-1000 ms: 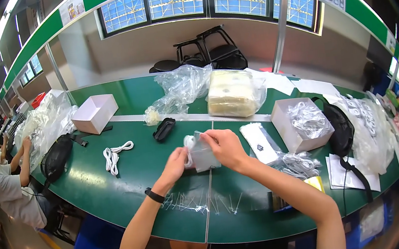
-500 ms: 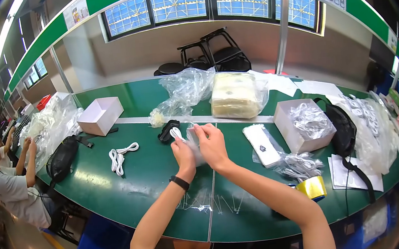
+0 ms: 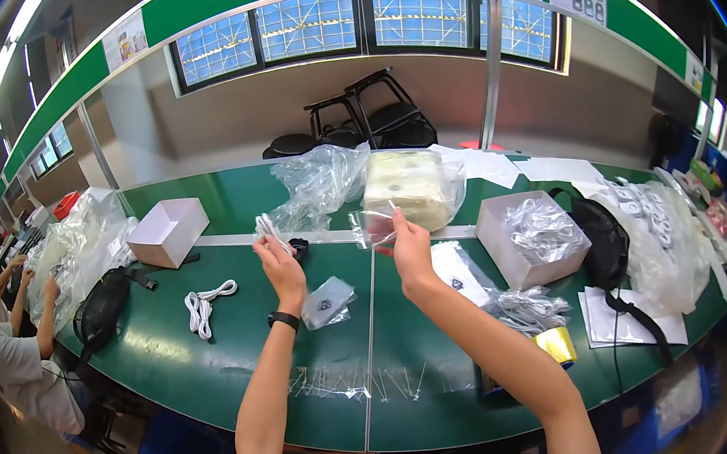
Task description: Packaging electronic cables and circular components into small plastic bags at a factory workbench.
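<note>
My left hand [image 3: 285,270] is closed around a bundled white cable [image 3: 266,227], whose loops stick up past the fingers. To its right, my right hand [image 3: 411,244] pinches a small clear plastic bag [image 3: 367,228] by its edge. Between my forearms a flat clear bag with a dark printed mark [image 3: 327,304] lies on the green table. A black object [image 3: 299,247], partly hidden by my left hand, sits just behind it. Another white cable, loosely coiled [image 3: 200,314], rests further left.
Thin white ties [image 3: 381,383] lie near the front edge. At right are white packets [image 3: 459,274], bundled cables [image 3: 530,308], yellow tape [image 3: 556,346] and a box of bagged cables [image 3: 532,248]. An open white box [image 3: 169,235] and black pouch [image 3: 103,303] stand left. A co-worker [image 3: 15,356] sits far left.
My hands have moved apart, the left with the white cable and the right with a clear bag. A printed clear bag now shows on the table between them. The whole view has shifted slightly.
</note>
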A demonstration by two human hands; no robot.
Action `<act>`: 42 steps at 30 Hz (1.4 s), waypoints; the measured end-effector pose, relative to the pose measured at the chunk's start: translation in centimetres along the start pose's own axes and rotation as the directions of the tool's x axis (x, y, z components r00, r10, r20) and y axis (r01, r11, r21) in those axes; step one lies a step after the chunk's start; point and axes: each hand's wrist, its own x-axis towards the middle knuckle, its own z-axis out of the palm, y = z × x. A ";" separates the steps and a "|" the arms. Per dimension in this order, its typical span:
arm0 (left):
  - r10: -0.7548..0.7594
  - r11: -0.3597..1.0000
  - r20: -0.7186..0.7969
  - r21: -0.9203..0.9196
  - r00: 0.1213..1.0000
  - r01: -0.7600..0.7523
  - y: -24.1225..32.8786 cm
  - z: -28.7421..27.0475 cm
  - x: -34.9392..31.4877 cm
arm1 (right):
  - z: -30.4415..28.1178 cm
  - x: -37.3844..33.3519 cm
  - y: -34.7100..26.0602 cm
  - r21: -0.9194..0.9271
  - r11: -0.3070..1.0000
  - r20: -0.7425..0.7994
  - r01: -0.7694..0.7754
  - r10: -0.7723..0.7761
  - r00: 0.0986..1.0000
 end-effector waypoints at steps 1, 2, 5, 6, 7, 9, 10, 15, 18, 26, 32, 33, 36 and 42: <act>0.001 0.995 -0.033 -0.098 0.999 -0.004 0.6 -0.4 0.6 | 0.2 -0.1 -0.1 0.005 1.000 -0.040 -0.027 0.027 0.999; 0.000 0.995 -0.028 -0.102 1.000 -0.003 1.7 -0.2 0.5 | -0.2 0.0 0.0 0.003 1.000 -0.045 -0.024 0.025 0.999; -0.142 0.934 0.154 -0.307 0.978 0.184 5.6 0.3 -0.8 | -0.4 0.3 0.5 0.054 0.996 -0.074 -0.073 0.076 0.994; -0.139 0.935 0.153 -0.304 0.978 0.181 6.6 0.3 -1.7 | -0.1 0.1 0.7 0.076 0.995 -0.065 -0.067 0.072 0.995; -0.219 0.898 0.285 -0.315 0.933 0.307 7.4 0.3 -2.7 | 0.1 -0.1 0.9 0.097 0.993 -0.057 -0.062 0.067 0.996; -0.287 0.851 0.412 -0.305 0.865 0.428 8.9 0.5 -4.5 | 0.9 -0.8 1.5 0.115 0.992 -0.055 -0.059 0.065 0.996; -0.317 0.805 0.466 -0.328 0.826 0.494 9.5 0.7 -5.3 | 1.2 -1.0 1.8 0.129 0.990 -0.055 -0.056 0.063 0.996; -0.313 0.791 0.466 -0.354 0.827 0.499 9.4 0.3 -6.6 | 2.4 -2.6 3.2 0.097 0.989 0.054 -0.113 0.108 0.993; -0.257 0.849 0.383 -0.349 0.887 0.397 9.3 0.1 -6.3 | 2.2 -3.0 3.7 -0.138 0.987 0.149 -0.078 0.099 0.984; -0.157 0.984 0.536 0.008 0.829 0.180 10.0 -2.0 -5.4 | 2.4 -3.7 0.2 -0.284 0.722 0.124 0.631 -0.625 0.771; 0.017 0.994 0.595 -0.096 0.804 0.050 9.4 -2.1 -5.3 | 0.2 -2.8 -2.5 -0.408 0.520 0.583 0.751 -0.484 0.652; -0.044 0.988 0.649 -0.083 0.760 0.128 9.5 -2.1 -5.2 | 0.1 -3.0 -2.8 -0.405 0.521 0.585 0.751 -0.484 0.652; -0.113 0.954 0.706 -0.119 0.699 0.274 8.5 -2.1 -5.2 | 0.3 -3.5 -3.5 -0.420 0.440 0.536 0.794 -0.586 0.608; -0.302 0.787 0.721 -0.181 0.624 0.590 9.2 -2.0 -5.0 | -0.9 -1.5 -5.3 -0.091 0.927 0.179 0.363 -0.343 0.922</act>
